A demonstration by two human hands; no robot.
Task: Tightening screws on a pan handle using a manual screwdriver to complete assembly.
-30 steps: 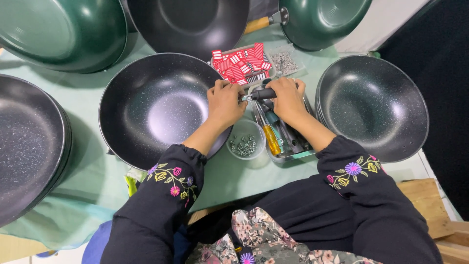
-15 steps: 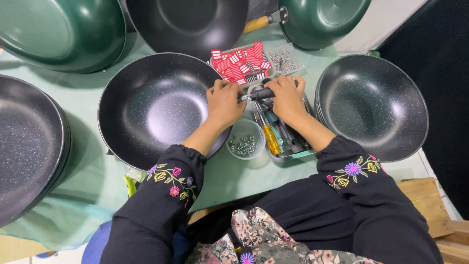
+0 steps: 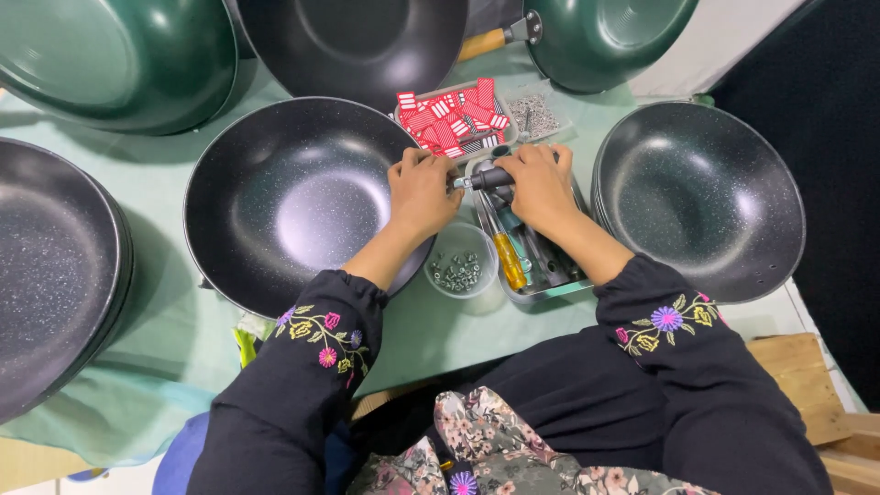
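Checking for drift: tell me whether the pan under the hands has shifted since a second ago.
No. The centre pan sits in the same spot, its rim the same way against the small cup of screws.

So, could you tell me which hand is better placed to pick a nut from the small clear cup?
Probably the left hand: it rests at the wok's rim, directly above the cup of nuts. The right hand grips the black handle.

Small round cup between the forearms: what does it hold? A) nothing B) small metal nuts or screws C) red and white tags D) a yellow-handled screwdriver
B: the small round cup holds a heap of little grey metal fasteners; the red and white tags lie in a tray farther back, and the yellow-handled screwdriver lies in the metal tray beside the cup.
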